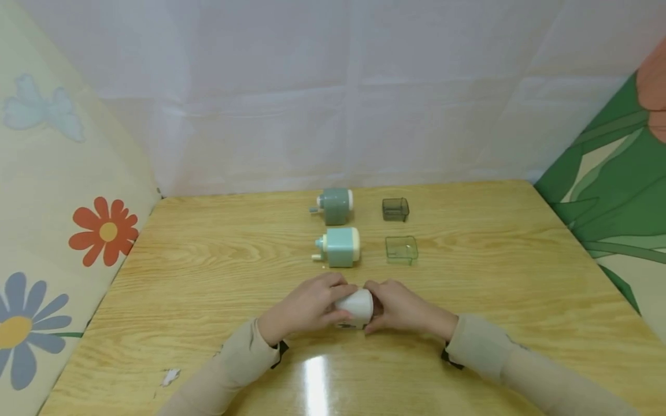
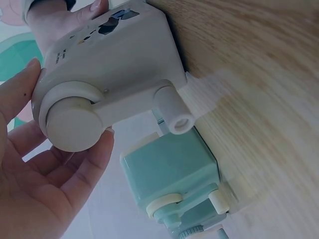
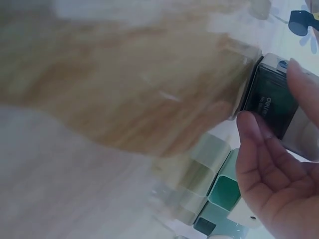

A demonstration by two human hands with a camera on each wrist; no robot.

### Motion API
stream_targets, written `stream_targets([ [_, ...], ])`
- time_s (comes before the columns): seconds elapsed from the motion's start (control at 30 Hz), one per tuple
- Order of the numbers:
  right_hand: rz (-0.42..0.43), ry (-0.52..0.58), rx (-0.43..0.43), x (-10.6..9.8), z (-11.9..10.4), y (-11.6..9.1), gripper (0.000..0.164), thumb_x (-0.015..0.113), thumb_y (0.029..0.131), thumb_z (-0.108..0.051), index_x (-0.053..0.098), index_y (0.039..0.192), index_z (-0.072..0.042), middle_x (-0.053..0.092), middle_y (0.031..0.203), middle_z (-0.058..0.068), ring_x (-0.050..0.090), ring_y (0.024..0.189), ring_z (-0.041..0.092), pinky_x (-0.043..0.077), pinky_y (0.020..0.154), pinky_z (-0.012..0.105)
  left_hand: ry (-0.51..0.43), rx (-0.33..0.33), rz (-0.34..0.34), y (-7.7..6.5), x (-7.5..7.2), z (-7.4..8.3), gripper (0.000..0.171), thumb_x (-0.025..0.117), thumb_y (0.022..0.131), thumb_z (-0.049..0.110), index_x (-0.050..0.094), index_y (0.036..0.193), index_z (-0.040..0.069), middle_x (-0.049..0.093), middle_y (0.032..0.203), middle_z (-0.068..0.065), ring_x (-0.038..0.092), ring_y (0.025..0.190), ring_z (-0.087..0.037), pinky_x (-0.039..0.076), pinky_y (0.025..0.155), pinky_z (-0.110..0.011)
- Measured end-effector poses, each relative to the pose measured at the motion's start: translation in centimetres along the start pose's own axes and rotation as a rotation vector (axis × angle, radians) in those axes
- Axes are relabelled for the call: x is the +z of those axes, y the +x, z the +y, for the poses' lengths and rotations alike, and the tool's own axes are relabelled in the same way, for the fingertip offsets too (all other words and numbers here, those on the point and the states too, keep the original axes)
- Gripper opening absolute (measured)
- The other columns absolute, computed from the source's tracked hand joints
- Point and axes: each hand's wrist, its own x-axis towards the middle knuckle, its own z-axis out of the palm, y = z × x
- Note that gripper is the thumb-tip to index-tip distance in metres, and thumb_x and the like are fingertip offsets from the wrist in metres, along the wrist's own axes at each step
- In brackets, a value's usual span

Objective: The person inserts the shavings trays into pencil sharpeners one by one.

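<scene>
A white crank pencil sharpener (image 1: pixel 355 306) lies on its side between both hands near the table's front. My left hand (image 1: pixel 313 305) grips its crank end, with thumb and fingers around the body; the round hub and crank handle (image 2: pixel 173 112) show in the left wrist view. At the other end my right hand (image 1: pixel 408 309) holds the sharpener, its thumb and fingertips at the edges of the dark see-through shavings drawer (image 3: pixel 270 97). A small dark print (image 2: pixel 114 22) marks the white casing.
Behind the hands lie a light teal pencil sharpener (image 1: pixel 340 247) and, farther back, a grey-green one (image 1: pixel 336 207). To their right sit a clear green drawer (image 1: pixel 402 257) and a dark drawer (image 1: pixel 395 215). A white scrap (image 1: pixel 170 377) is at the front left.
</scene>
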Motion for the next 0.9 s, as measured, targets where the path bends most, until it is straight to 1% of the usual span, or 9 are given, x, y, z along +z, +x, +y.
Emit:
stream_targets([
  [0.1,-0.005,0.013,-0.006,-0.1,0.0,-0.2,0.046,0.081,0.067,-0.028,0.055,0.097,-0.006,0.061,0.084,-0.002,0.055,0.069,0.004,0.046,0.057,0.020,-0.007,-0.012,-0.012,0.1,-0.1,0.1,0.044,0.066,0.083,0.031,0.060,0.118,0.004,0.060,0.100,-0.006,0.054,0.081,-0.011,0.045,0.066,-0.016],
  [0.17,-0.014,0.024,-0.007,-0.2,0.1,-0.3,0.045,0.080,0.068,-0.027,0.055,0.099,-0.006,0.062,0.086,-0.002,0.057,0.073,0.004,0.048,0.061,0.020,-0.006,-0.013,-0.022,0.3,-0.2,0.1,0.043,0.066,0.083,0.032,0.060,0.117,0.005,0.060,0.100,-0.005,0.054,0.080,-0.011,0.045,0.065,-0.016],
  [0.27,-0.026,0.001,-0.020,-0.7,0.1,-0.6,0.047,0.080,0.069,-0.027,0.056,0.104,-0.004,0.063,0.088,-0.002,0.058,0.077,0.008,0.050,0.066,0.023,0.001,0.005,-0.029,0.6,-0.4,0.0,0.043,0.066,0.083,0.033,0.060,0.116,0.006,0.061,0.099,-0.005,0.054,0.079,-0.010,0.044,0.064,-0.016],
  [0.33,-0.031,-0.046,-0.024,-1.2,0.1,-0.8,0.050,0.079,0.070,-0.024,0.056,0.109,-0.001,0.064,0.090,0.000,0.059,0.078,0.010,0.050,0.068,0.025,0.017,0.025,-0.015,0.7,-0.6,-0.2,0.044,0.065,0.084,0.035,0.060,0.116,0.005,0.061,0.101,-0.005,0.055,0.081,-0.011,0.046,0.067,-0.018],
  [0.43,-0.014,-0.135,-0.016,-2.1,0.3,-1.0,0.055,0.078,0.071,-0.019,0.054,0.115,0.002,0.064,0.092,0.005,0.059,0.080,0.016,0.050,0.068,0.029,0.034,0.046,0.033,0.7,-1.0,-0.5,0.045,0.062,0.086,0.035,0.059,0.117,0.003,0.062,0.106,-0.008,0.058,0.090,-0.016,0.048,0.078,-0.024],
  [0.53,0.026,-0.205,0.014,-2.9,0.6,-1.1,0.058,0.077,0.072,-0.016,0.052,0.120,0.004,0.062,0.102,0.012,0.060,0.087,0.023,0.051,0.074,0.035,0.040,0.045,0.105,0.7,-1.6,-0.9,0.045,0.062,0.087,0.032,0.058,0.118,0.001,0.060,0.111,-0.011,0.057,0.100,-0.021,0.045,0.089,-0.030],
  [0.7,0.103,-0.273,0.063,-4.2,1.7,-1.0,0.065,0.077,0.072,-0.018,0.047,0.127,0.002,0.051,0.124,0.021,0.053,0.107,0.036,0.044,0.088,0.048,0.008,0.028,0.233,0.8,-2.4,-1.4,0.044,0.067,0.083,0.024,0.056,0.117,-0.003,0.059,0.112,-0.013,0.055,0.102,-0.022,0.045,0.089,-0.031],
  [0.77,0.127,-0.279,0.076,-4.8,2.3,-0.9,0.069,0.078,0.071,-0.017,0.045,0.129,0.002,0.045,0.130,0.023,0.047,0.113,0.039,0.041,0.091,0.050,0.011,0.027,0.261,0.8,-2.6,-1.5,0.045,0.068,0.082,0.023,0.056,0.117,-0.003,0.059,0.111,-0.013,0.056,0.101,-0.022,0.046,0.088,-0.031],
  [0.9,0.147,-0.265,0.114,-5.9,3.4,-0.5,0.074,0.078,0.071,-0.015,0.040,0.132,0.005,0.035,0.136,0.027,0.036,0.120,0.045,0.035,0.094,0.056,0.017,0.036,0.279,0.7,-2.8,-1.6,0.045,0.068,0.082,0.021,0.057,0.117,-0.003,0.060,0.109,-0.013,0.056,0.100,-0.022,0.046,0.087,-0.031],
])
